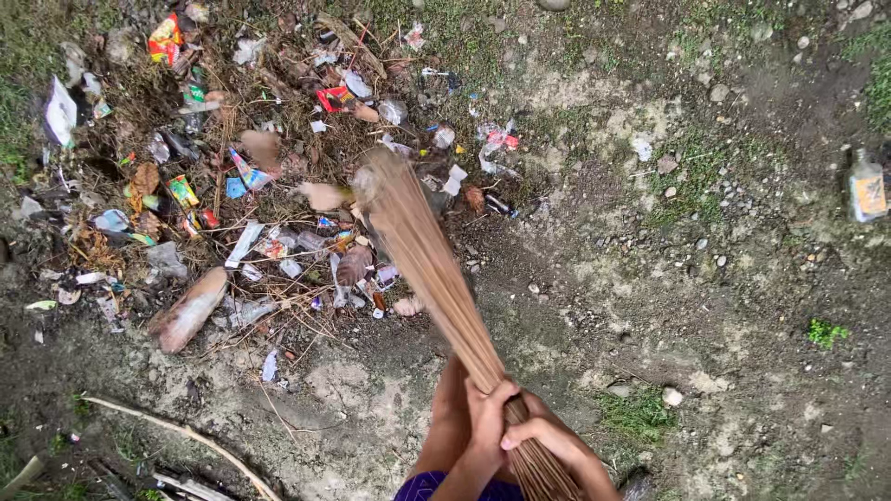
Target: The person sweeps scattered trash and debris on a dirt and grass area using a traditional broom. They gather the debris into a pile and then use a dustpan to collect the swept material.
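Both hands on the stick broom, bundle of thin brown ribs running from bottom centre up and left across the frame. Left hand clenched around the bundle near its lower end, fingers wrapped over the top. Right hand clenched just beside it, lower down the bundle, touching the left hand. Broom is tilted away from the person, its splayed tip blurred, sitting at the right edge of the litter pile. Pile covers upper left: plastic wrappers, scraps of paper, dry leaves, twigs, mixed colours, mostly red, white, blue. A long pale brown husk-like piece lies at the pile's lower edge, well apart from the broom tip. Ground is bare damp dirt with small stones and patches of grass. Glass bottle with yellow label lies at far right edge, well apart from hands and pile. Curved pale stick lies on the dirt at lower left. Bit of purple cloth visible at bottom edge under the forearms.
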